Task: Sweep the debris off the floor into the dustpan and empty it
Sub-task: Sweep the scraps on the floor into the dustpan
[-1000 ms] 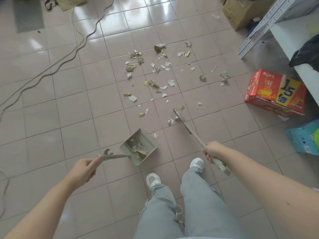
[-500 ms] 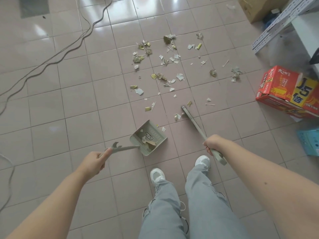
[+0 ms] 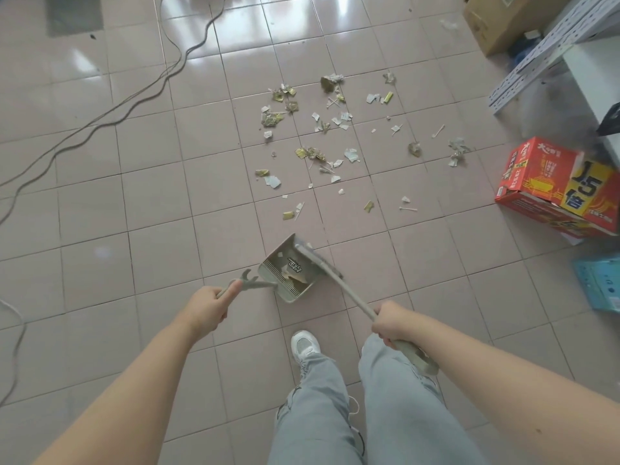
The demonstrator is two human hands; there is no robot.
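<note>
Scraps of paper and wrappers, the debris, lie scattered over the pink floor tiles ahead of me. A grey-green dustpan sits on the floor in front of my feet with a few scraps inside. My left hand grips its handle. My right hand grips the handle of a grey broom, whose head lies at the dustpan's right edge and mouth.
A red and yellow carton lies at the right, a blue pack below it, white metal shelving and a brown cardboard box behind. Cables snake across the floor at the left. My feet and legs stand just behind the dustpan.
The broom head has swept back from the floor beyond the dustpan to its mouth, taking scraps near its tip with it. The dustpan has barely shifted.
</note>
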